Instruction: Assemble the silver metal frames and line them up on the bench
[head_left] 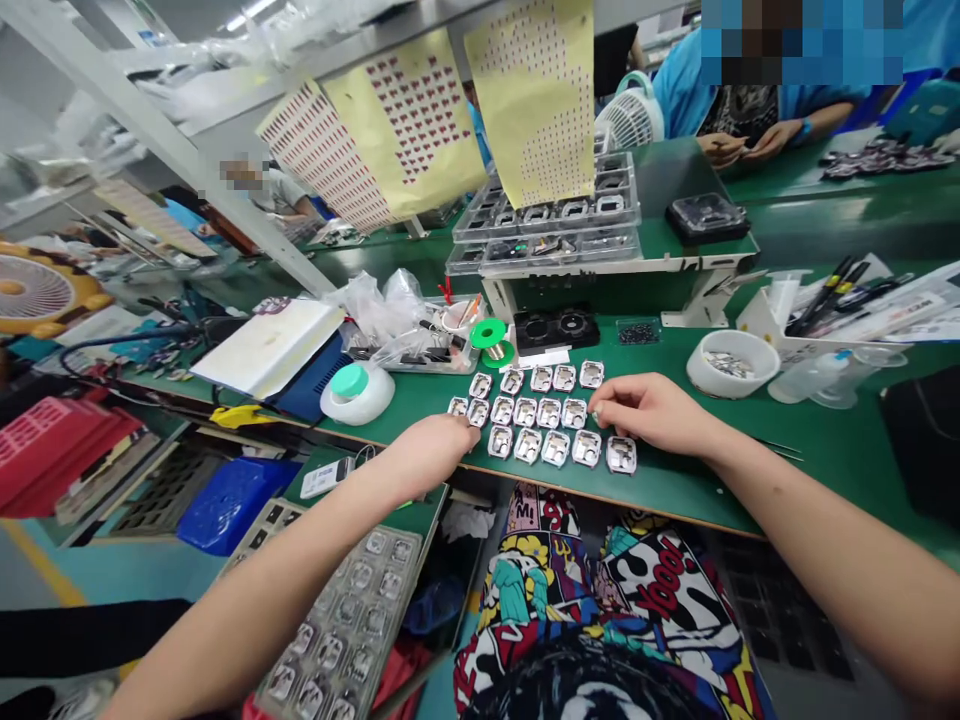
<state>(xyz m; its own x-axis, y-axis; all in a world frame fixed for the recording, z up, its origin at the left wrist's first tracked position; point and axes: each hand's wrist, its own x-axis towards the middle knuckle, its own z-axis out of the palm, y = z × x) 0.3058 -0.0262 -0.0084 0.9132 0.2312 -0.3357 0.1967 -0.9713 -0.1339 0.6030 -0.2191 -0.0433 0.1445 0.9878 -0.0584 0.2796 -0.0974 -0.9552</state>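
Observation:
Several small square metal parts [538,410] lie in three rows on the green bench [825,450] in front of me. My left hand [435,447] rests at the left end of the rows, its fingers curled onto a part there. My right hand [651,410] sits at the right end with its fingertips pinched around a small part near the middle row. One part [622,455] lies just below my right hand.
A tray of similar parts [337,620] sits low at my left. Behind the rows are a green solder spool [491,340], a white dispenser [358,392], a white bowl [733,363], stacked clear trays [555,220] on a raised shelf, and yellow sticker sheets [536,95]. Other people work across the bench.

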